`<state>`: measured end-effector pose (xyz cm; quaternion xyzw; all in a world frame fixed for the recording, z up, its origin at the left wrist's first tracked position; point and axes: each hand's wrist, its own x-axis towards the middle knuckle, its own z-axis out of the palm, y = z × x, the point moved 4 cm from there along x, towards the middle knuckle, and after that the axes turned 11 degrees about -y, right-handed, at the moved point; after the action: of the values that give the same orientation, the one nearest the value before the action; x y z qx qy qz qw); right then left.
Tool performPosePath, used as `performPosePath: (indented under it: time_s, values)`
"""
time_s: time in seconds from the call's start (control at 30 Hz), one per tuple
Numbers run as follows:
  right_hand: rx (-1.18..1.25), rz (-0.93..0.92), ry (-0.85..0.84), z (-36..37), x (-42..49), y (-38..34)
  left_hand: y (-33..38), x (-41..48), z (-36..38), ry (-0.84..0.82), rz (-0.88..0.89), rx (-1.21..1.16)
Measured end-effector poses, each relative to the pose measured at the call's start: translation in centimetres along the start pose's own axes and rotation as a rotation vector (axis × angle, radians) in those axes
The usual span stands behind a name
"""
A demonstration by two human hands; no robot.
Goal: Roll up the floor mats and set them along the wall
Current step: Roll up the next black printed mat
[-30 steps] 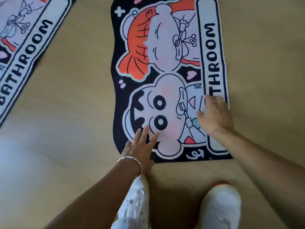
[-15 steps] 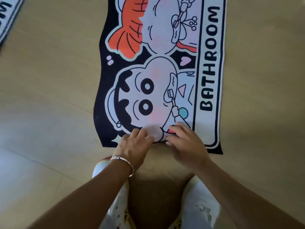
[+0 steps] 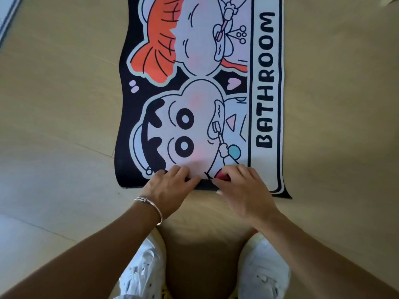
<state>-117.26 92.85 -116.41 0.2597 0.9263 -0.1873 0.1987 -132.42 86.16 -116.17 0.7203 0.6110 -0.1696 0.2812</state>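
Observation:
A cartoon bath mat [image 3: 194, 93] with black edges and the word BATHROOM lies flat on the wooden floor in front of me. Both hands are at the middle of its near edge. My left hand [image 3: 170, 188], with a bracelet on the wrist, curls its fingers over that edge. My right hand [image 3: 239, 190] grips the edge beside it, fingers bent over the mat and thumb at the rim. The near edge looks slightly lifted and turned between the hands.
A second mat's corner [image 3: 8, 16] shows at the top left edge of view. My two white shoes [image 3: 142, 270] [image 3: 263, 264] stand on the floor [image 3: 60, 147] just behind the hands.
Both hands have slid back from the mat's surface to its near edge and closed on it. The view has shifted, pushing the second mat almost out of frame.

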Motion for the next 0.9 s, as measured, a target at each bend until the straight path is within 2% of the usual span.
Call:
performPosePath:
  time_s: [0.13,0.2,0.3,0.43,0.53,0.6,0.67,0.77,0.9]
  values:
    - [0.034,0.000,0.089,0.7,0.2,-0.2,0.4,-0.8,0.5,0.114,0.004,0.173]
    - [0.095,0.015,0.110,1.0,0.1,-0.3,0.8,-0.8,0.1,0.147,0.003,0.170]
    - [0.192,0.075,0.116,0.5,0.3,0.0,1.0,-0.5,-0.3,0.064,-0.049,0.024]
    - [0.267,0.135,-0.027,0.1,1.1,0.4,-0.9,-0.1,-0.1,-0.066,-0.237,-0.245]
    - [0.208,0.088,0.019,-0.4,1.3,0.6,-1.9,0.6,-0.4,-0.081,-0.271,-0.326]
    - [0.177,0.119,0.080,-0.4,1.1,1.0,-2.2,1.1,-0.5,-0.051,-0.296,-0.380]
    - [0.165,0.110,0.076,0.0,0.8,1.2,-2.3,1.5,-0.8,-0.044,-0.333,-0.405]
    - [0.242,0.111,0.029,0.3,0.6,1.7,-2.0,1.3,-1.2,-0.045,-0.384,-0.369]
    - [0.195,0.106,0.168,0.0,0.8,1.6,-1.0,0.8,-1.0,0.041,-0.317,-0.212]
